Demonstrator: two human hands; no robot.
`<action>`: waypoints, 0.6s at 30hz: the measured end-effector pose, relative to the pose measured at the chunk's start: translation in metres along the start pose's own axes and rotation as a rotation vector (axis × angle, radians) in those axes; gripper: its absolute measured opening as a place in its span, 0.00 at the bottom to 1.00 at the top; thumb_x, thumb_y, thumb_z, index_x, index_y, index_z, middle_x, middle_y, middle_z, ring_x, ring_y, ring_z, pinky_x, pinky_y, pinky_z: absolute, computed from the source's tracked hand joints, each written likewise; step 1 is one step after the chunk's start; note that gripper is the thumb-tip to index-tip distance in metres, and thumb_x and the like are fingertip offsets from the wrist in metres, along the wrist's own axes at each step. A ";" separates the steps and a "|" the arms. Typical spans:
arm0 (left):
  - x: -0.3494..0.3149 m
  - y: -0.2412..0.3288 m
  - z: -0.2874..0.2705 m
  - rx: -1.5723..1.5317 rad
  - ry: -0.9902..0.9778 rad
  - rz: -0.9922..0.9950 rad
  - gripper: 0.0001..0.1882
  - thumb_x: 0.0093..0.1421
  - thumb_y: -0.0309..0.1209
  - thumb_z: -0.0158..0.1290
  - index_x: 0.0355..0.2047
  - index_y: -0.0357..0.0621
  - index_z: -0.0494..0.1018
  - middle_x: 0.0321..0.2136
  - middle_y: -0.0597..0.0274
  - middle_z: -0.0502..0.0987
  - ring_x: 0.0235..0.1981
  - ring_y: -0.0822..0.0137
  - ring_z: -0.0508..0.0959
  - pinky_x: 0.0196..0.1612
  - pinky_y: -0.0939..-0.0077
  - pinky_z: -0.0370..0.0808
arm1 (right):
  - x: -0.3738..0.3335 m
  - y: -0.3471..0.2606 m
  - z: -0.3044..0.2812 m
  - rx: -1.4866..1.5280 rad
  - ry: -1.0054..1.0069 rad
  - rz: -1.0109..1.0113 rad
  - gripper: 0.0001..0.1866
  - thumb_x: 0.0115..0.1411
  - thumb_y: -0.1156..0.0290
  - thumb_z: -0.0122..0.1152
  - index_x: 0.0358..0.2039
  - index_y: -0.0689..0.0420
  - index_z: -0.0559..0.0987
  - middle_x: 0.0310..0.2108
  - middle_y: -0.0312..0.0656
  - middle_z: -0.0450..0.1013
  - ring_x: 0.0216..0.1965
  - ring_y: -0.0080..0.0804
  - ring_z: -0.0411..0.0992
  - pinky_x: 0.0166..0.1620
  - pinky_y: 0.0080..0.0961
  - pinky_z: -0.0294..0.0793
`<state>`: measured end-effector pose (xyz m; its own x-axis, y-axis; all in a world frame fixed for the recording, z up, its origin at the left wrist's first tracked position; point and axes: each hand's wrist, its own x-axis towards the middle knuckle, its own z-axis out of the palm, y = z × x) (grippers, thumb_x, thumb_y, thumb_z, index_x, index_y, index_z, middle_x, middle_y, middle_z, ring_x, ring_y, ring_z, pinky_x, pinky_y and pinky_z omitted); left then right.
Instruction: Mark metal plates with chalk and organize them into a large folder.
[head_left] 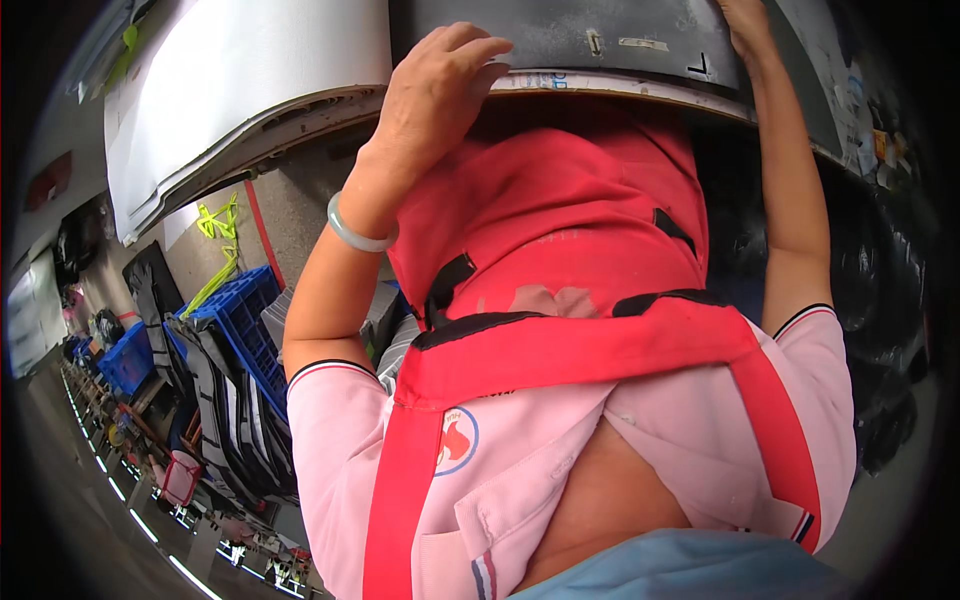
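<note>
A flat dark grey panel (560, 35), dusted with white smudges, lies on the work table at the top of the view. Small slots and a black angular mark show near its right side. My left hand (440, 85), a pale bangle on its wrist, is over the panel's left front part. Its fingers are bent and drawn together; whatever is beneath or between them is hidden. At the panel's right edge is my right hand (745, 22), its fingers mostly cut off by the top of the picture.
A stack of large white sheets (250, 80) overhangs the table edge (620, 95) at left. Blue plastic crates (245, 310) and dark padded pieces (225, 400) stand at lower left. Black plastic bags (870, 300) are at right. My red apron (560, 220) is close against the table.
</note>
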<state>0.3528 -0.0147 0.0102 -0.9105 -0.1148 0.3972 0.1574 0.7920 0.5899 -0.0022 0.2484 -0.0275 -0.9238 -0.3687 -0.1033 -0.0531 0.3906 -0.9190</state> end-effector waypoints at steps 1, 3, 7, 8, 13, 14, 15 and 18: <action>0.003 -0.005 0.011 0.100 -0.020 0.008 0.12 0.59 0.29 0.63 0.44 0.43 0.82 0.41 0.57 0.80 0.43 0.54 0.80 0.47 0.64 0.78 | 0.001 0.004 0.003 -0.004 0.009 0.006 0.07 0.63 0.69 0.68 0.32 0.59 0.83 0.26 0.31 0.76 0.27 0.18 0.69 0.30 0.19 0.68; 0.002 -0.011 0.022 0.197 -0.045 0.018 0.14 0.60 0.31 0.63 0.45 0.43 0.82 0.44 0.57 0.80 0.46 0.54 0.79 0.50 0.64 0.77 | 0.004 0.010 0.015 -0.045 0.007 -0.068 0.07 0.62 0.69 0.68 0.32 0.59 0.84 0.26 0.31 0.76 0.27 0.18 0.69 0.30 0.21 0.68; -0.003 -0.016 0.021 0.234 -0.105 -0.097 0.16 0.59 0.32 0.64 0.47 0.43 0.81 0.45 0.58 0.79 0.49 0.53 0.77 0.53 0.63 0.76 | -0.006 -0.001 0.009 -0.142 -0.024 -0.059 0.08 0.61 0.68 0.69 0.34 0.60 0.85 0.27 0.32 0.77 0.28 0.20 0.70 0.33 0.22 0.70; -0.004 -0.016 0.020 0.243 -0.124 -0.103 0.16 0.58 0.32 0.63 0.47 0.43 0.81 0.45 0.58 0.79 0.49 0.54 0.78 0.53 0.63 0.76 | -0.005 -0.002 0.008 -0.139 -0.027 -0.054 0.08 0.61 0.68 0.69 0.34 0.60 0.85 0.27 0.32 0.77 0.28 0.20 0.70 0.33 0.22 0.70; -0.005 -0.017 0.018 0.242 -0.149 -0.078 0.15 0.58 0.32 0.63 0.46 0.43 0.81 0.43 0.59 0.79 0.47 0.54 0.78 0.51 0.62 0.77 | -0.008 -0.009 0.002 -0.411 -0.020 -0.120 0.12 0.60 0.65 0.69 0.33 0.62 0.84 0.27 0.33 0.78 0.29 0.21 0.71 0.34 0.25 0.71; -0.006 -0.016 0.020 0.258 -0.142 -0.083 0.14 0.58 0.31 0.63 0.45 0.43 0.81 0.41 0.58 0.79 0.46 0.54 0.78 0.50 0.62 0.77 | -0.009 -0.009 0.003 -0.413 -0.023 -0.116 0.12 0.60 0.65 0.69 0.33 0.62 0.84 0.27 0.33 0.78 0.29 0.21 0.71 0.34 0.25 0.71; -0.006 -0.015 0.021 0.274 -0.136 -0.086 0.13 0.58 0.31 0.62 0.44 0.43 0.81 0.40 0.58 0.79 0.45 0.53 0.78 0.48 0.62 0.77 | -0.011 -0.009 0.003 -0.383 -0.034 -0.105 0.12 0.60 0.65 0.69 0.33 0.62 0.84 0.27 0.33 0.78 0.29 0.21 0.71 0.34 0.24 0.71; -0.008 -0.015 0.018 0.257 -0.119 -0.095 0.11 0.58 0.31 0.63 0.41 0.42 0.81 0.36 0.57 0.79 0.43 0.53 0.79 0.46 0.61 0.77 | -0.017 -0.014 0.005 -0.375 -0.041 -0.093 0.11 0.60 0.65 0.69 0.33 0.62 0.84 0.27 0.32 0.78 0.29 0.21 0.71 0.34 0.24 0.71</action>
<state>0.3508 -0.0142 -0.0145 -0.9572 -0.1370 0.2548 -0.0190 0.9086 0.4172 0.0165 0.2452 -0.0145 -0.8931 -0.4473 -0.0484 -0.2777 0.6328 -0.7228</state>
